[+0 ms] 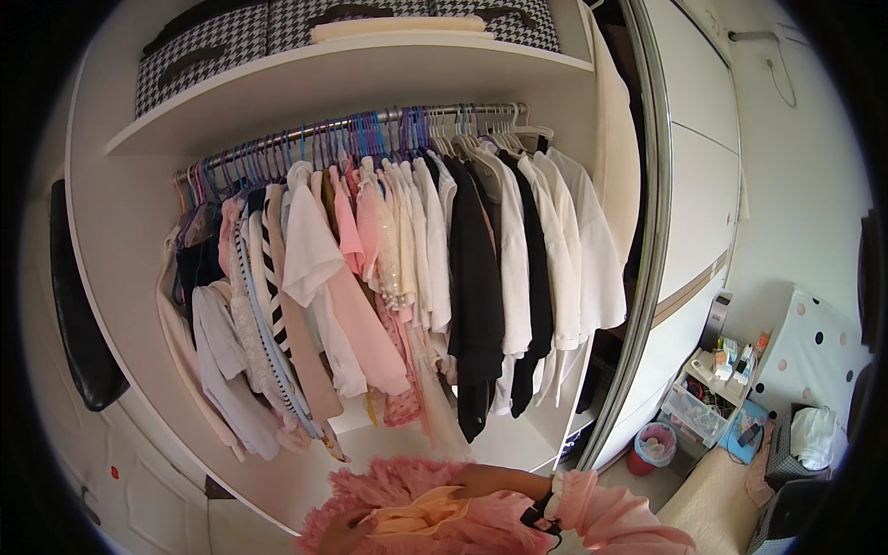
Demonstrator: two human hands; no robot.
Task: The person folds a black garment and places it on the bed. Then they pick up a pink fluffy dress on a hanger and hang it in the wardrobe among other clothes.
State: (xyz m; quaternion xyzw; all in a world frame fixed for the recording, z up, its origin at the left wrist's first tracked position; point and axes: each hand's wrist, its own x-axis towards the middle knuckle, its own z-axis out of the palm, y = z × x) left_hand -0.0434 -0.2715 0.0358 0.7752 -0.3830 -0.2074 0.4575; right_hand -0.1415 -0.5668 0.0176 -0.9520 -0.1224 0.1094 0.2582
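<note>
A ruffled pink garment (pixel 395 479) with a pale peach lining (pixel 423 512) lies across the bottom of the view, in front of the wardrobe. At the lining's left end, my left hand (pixel 347 531) holds the garment's edge. My right hand (pixel 482 480) comes in from the right and grips the lining's upper right edge, fingers bent over it. Above both hands, many shirts and dresses hang from a metal rail (pixel 277 141) on blue, purple and white hangers. A white short-sleeved shirt (pixel 309 250) hangs near the middle left, and a black garment (pixel 475 291) right of centre.
Houndstooth storage boxes (pixel 236 41) stand on the upper shelf (pixel 361 57). A sliding-door frame (pixel 652 208) edges the wardrobe on the right. Beyond it are a red bin (pixel 652 447), a small drawer unit (pixel 697 409) and a bed (pixel 721 485). A white door (pixel 139 499) is at lower left.
</note>
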